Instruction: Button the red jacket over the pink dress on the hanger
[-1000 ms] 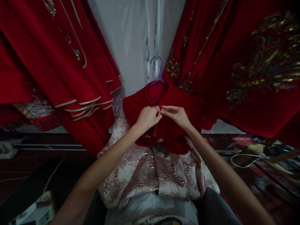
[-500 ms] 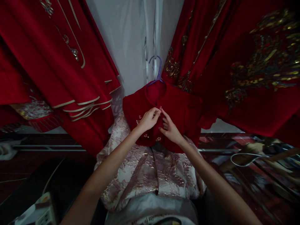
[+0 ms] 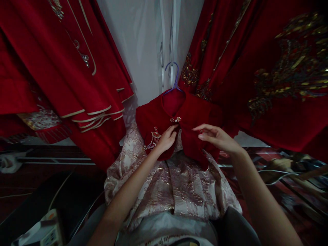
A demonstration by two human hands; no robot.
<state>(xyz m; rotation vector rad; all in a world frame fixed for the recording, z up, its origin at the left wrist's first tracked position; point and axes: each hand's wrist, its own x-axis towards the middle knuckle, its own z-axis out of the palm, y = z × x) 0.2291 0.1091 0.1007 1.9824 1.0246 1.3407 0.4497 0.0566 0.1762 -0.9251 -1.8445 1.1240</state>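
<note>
Red garments (image 3: 84,78) flank the cropped jacket (image 3: 196,111): align its edges below the beaded clasp (image 3: 175,119), left hand (image 3: 167,139) touching, grip unclear, right hand (image 3: 220,138) spread.

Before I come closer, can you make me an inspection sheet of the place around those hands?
Surface: pale patterned cloth beneath the jacket.
Job's things: red jacket on a purple hanger; shiny clasp below its neckline; beaded ornament on its left front.
Clutter: jumble at right, too dark to identify.
Grip: left hand at the front opening, its hold unclear; right hand open, nothing seen in it.
Cables: pale cord at left, near a socket box; white cord at right.
Surroundings: red garments hanging both sides; pale wall behind.
</note>
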